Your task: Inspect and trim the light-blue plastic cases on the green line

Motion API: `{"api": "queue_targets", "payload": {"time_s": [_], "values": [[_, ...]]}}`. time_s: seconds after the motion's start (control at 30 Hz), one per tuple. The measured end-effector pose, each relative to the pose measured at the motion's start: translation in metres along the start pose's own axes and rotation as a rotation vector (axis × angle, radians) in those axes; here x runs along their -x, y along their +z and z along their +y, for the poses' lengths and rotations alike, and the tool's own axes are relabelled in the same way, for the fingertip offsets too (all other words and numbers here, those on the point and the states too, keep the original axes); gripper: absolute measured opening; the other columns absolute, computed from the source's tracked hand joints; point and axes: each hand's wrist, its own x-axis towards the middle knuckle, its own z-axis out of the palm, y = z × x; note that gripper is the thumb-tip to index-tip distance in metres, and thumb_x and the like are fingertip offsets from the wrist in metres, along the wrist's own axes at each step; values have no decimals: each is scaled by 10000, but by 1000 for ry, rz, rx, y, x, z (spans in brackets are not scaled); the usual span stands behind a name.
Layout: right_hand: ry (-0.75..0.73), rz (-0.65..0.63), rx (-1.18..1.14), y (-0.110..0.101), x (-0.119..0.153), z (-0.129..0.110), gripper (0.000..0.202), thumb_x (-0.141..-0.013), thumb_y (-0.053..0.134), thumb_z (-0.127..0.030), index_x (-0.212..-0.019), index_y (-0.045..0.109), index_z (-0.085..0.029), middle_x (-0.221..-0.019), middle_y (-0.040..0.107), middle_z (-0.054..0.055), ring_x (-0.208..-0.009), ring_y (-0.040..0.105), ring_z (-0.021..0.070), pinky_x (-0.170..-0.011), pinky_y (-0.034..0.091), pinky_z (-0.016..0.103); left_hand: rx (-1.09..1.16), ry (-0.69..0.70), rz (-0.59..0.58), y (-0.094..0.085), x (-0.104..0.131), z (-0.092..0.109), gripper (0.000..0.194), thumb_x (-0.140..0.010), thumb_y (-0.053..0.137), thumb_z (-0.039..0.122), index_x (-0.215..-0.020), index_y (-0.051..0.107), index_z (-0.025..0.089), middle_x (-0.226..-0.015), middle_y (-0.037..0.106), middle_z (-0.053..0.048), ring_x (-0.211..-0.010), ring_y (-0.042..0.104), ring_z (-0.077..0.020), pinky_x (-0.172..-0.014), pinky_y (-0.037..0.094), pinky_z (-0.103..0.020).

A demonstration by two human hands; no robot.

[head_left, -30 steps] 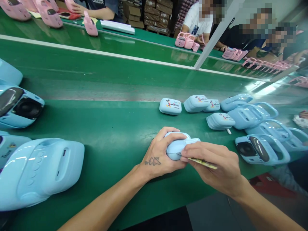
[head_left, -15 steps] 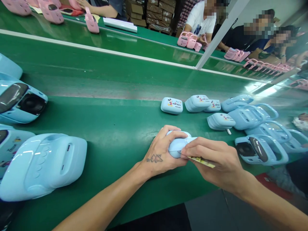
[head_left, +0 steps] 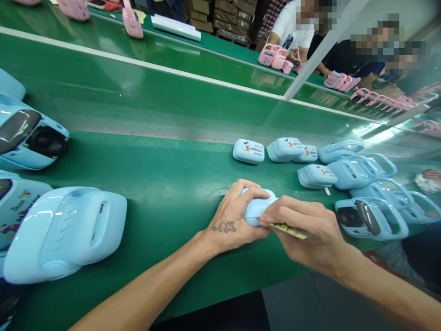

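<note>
Well, the blue piece (head_left: 254, 209) has hardly moved above the green table (head_left: 165, 202), so the hands seem busy at the same spot. A round end points left; fingers hide which way its long side runs. The left hand (head_left: 234, 216) curls around it. The right hand (head_left: 305, 225) pinches a thin yellow strip (head_left: 288, 231) beside it.

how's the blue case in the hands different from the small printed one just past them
The held case is gripped by the left hand, with the right hand at its edge; the printed case lies untouched on the green table. The held case is partly hidden by both hands, while the printed case's top shows fully. The held case's visible part looks plain; the printed case bears a cartoon mouse and lettering. Both are light blue and rounded.
</note>
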Motion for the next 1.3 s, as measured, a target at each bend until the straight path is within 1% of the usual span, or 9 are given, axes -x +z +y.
{"api": "queue_targets", "payload": {"time_s": [0.17, 0.3, 0.43, 0.53, 0.67, 0.87, 0.97, 1.1, 1.3], "values": [[90, 71, -93, 10, 0, 2, 201, -893, 606, -61, -819, 665, -239, -774, 723, 3, -679, 691, 144, -620, 529, 242, 14, 27, 22, 1, -1, -2, 568, -626, 855, 195, -1137, 620, 272, -1173, 556, -54, -1128, 597, -265, -974, 505, -439], [355, 136, -531, 2, 3, 13, 86, -896, 709, -229, -830, 653, -223, -741, 724, 11, -631, 702, 166, -602, 580, 277, -16, 31, 62, 4, -1, -3, 506, -674, 830, 244, -1131, 615, 272, -1176, 571, -63, -1137, 607, -265, -964, 511, -431], [637, 315, -760, -10, 19, 45, 351, -808, 809, -362, -1016, 556, -235, -684, 691, -33, -480, 653, 147, -492, 555, 267, -46, 15, 76, 2, -1, -2, 516, -683, 834, 249, -1145, 605, 279, -1213, 582, -65, -1130, 623, -253, -971, 514, -417], [840, 262, -668, 1, 37, 73, 482, -751, 826, -385, -1076, 510, -220, -635, 663, -60, -469, 650, 156, -458, 526, 252, -84, 14, 81, -2, -2, -2, 492, -711, 811, 231, -1155, 605, 283, -1221, 592, -59, -1107, 648, -241, -949, 533, -394], [959, -12, -258, 15, 49, 106, 412, -890, 664, -386, -1223, 533, -183, -731, 733, -17, -554, 702, 170, -530, 555, 262, -182, 48, 99, -8, -5, -6, 433, -744, 777, 244, -1143, 617, 289, -1215, 624, -57, -1106, 671, -259, -934, 555, -409], [1116, -20, 322, -36, 56, 151, 204, -980, 538, -145, -1129, 666, -91, -1191, 706, 200, -1145, 674, 298, -984, 509, 394, -262, 62, 159, -9, -5, -20, 395, -785, 754, 349, -1153, 614, 316, -1235, 637, -45, -1105, 681, -257, -918, 572, -414], [1277, -62, 451, -47, 58, 173, 292, -975, 630, -245, -1215, 631, -79, -1231, 662, 183, -1112, 664, 290, -946, 547, 456, -276, 72, 183, -9, -4, -26, 394, -788, 746, 393, -1153, 617, 319, -1226, 644, -44, -1083, 690, -262, -904, 581, -427], [1398, -127, 527, -35, 55, 190, 381, -971, 655, -359, -1288, 598, -155, -1289, 628, 112, -1082, 661, 243, -906, 578, 448, -279, 85, 175, -10, -5, -28, 400, -782, 755, 388, -1149, 614, 317, -1221, 646, -47, -1069, 694, -265, -908, 582, -447], [1434, -246, 574, -33, 59, 181, 324, -965, 650, -325, -1209, 648, -112, -1200, 679, 136, -1043, 684, 251, -883, 569, 421, -200, 65, 138, -10, -4, -16, 438, -749, 783, 290, -1151, 608, 291, -1214, 632, -62, -1097, 673, -261, -941, 561, -448]]}}
